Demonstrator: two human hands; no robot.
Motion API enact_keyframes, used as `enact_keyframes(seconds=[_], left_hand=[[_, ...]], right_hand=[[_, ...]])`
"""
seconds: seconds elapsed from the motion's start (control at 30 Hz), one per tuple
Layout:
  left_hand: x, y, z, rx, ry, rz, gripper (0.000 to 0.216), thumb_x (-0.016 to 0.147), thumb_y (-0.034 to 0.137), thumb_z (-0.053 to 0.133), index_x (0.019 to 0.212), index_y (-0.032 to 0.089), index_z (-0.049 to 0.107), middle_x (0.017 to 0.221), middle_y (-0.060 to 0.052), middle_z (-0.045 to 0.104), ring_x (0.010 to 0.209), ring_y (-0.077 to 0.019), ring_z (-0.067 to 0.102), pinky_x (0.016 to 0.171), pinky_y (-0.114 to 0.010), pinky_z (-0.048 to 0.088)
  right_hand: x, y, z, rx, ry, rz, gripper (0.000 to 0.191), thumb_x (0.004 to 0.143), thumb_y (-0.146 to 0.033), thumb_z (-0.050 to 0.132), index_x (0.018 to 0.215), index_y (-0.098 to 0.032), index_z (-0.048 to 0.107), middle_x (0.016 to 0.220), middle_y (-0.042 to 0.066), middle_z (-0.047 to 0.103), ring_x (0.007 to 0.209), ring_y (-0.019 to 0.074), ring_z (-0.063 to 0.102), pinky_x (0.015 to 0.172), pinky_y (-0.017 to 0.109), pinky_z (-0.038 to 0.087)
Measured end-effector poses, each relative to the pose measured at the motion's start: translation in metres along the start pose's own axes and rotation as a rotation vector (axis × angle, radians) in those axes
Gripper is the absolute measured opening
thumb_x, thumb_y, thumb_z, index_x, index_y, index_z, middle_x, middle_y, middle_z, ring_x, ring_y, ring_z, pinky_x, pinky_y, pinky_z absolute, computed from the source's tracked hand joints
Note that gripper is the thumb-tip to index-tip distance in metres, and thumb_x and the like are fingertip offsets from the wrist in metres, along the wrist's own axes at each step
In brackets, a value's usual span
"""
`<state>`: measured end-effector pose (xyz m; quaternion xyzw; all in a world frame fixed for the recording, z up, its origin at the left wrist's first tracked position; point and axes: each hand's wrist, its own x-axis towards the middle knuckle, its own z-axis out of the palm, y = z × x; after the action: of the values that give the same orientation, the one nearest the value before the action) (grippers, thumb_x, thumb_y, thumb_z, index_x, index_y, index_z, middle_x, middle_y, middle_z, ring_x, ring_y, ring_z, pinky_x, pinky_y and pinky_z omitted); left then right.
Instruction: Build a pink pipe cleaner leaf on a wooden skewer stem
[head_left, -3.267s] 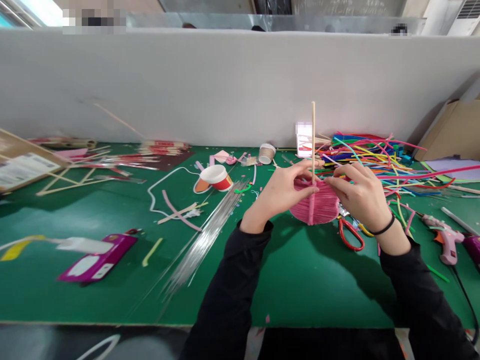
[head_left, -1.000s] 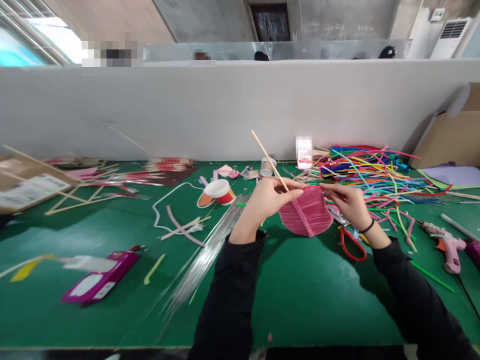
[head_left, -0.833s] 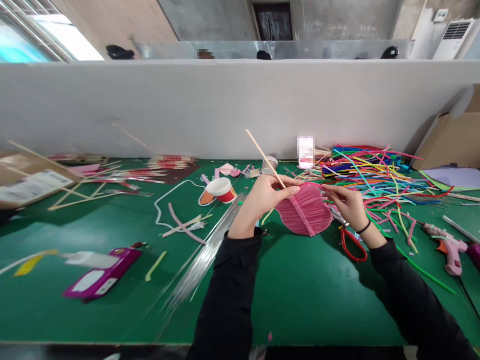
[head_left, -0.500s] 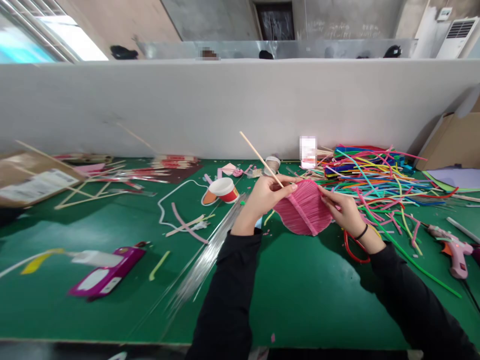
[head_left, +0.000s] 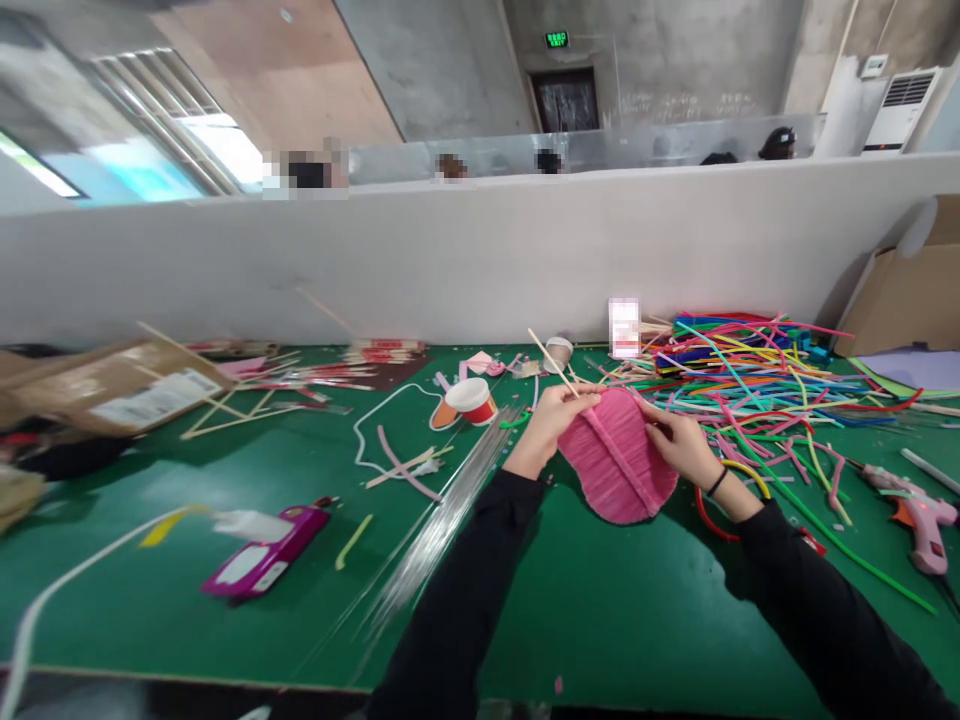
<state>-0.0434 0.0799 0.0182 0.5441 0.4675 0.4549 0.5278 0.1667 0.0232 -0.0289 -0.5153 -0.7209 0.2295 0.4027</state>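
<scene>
I hold a pink heart-shaped fan [head_left: 616, 462] made of pipe cleaners over the green table [head_left: 630, 610]. A thin wooden stick [head_left: 553, 362] runs from its top edge up and to the left. My left hand [head_left: 551, 425] is closed on the fan's upper left edge, where the stick enters. My right hand [head_left: 679, 443] pinches the fan's right edge, with a black band round that wrist. Both arms wear black sleeves.
A heap of coloured pipe cleaners [head_left: 750, 385] lies right of my hands, with red-handled scissors [head_left: 712, 520] beneath my right wrist and a pink glue gun [head_left: 919, 510] further right. Metal wires [head_left: 442, 520], a paper cup [head_left: 471, 400] and a magenta box [head_left: 259, 560] lie left. A white partition [head_left: 420, 255] backs the table.
The stick has tilted from upright to leaning left. The fan has turned and dropped nearer the table, and my view has lifted. Both hands kept their hold.
</scene>
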Motion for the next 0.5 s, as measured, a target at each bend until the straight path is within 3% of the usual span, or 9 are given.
enact_keyframes(seconds=[0.23,0.5], left_hand=[[-0.025,-0.050,0.007,-0.158,0.076,-0.129,0.033,0.055,0.031,0.081,0.084,0.016,0.080,0.093,-0.010,0.078,0.085,-0.0238,0.068,0.081,-0.034,0.049],[-0.039,-0.049,0.005,-0.210,0.021,-0.192,0.037,0.057,0.032,0.083,0.090,0.017,0.080,0.087,-0.008,0.078,0.077,-0.0209,0.067,0.073,-0.031,0.048]], right_hand=[[-0.025,0.011,-0.011,-0.048,-0.116,0.041,0.040,0.087,-0.018,0.054,0.124,-0.020,0.068,0.118,0.008,0.073,0.106,0.0250,0.070,0.095,0.041,0.054],[-0.047,0.000,-0.030,-0.059,-0.177,0.016,0.037,0.090,-0.019,0.051,0.123,-0.023,0.069,0.111,0.007,0.076,0.084,0.0201,0.072,0.078,0.033,0.056]])
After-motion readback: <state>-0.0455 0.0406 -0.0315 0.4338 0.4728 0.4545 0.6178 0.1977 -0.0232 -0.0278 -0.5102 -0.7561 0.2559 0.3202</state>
